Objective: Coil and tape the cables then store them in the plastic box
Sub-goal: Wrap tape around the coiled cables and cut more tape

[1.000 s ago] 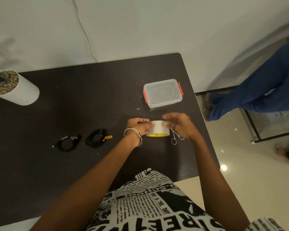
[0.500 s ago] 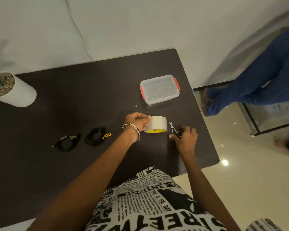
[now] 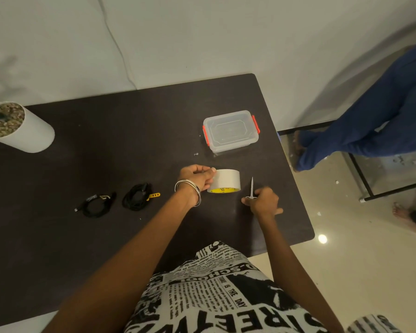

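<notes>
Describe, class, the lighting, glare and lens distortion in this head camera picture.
Head view: dim, soft light leaves the dark table low in contrast; one bright glare spot shines on the glossy floor; the wide lens bows the table's edges; the right hand at the scissors looks slightly blurred, while the tape roll stays sharp.

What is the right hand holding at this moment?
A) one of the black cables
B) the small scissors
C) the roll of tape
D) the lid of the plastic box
B: the right hand grips the handles of the small scissors, blades pointing away from the person, while the left hand holds the roll of tape.
</notes>
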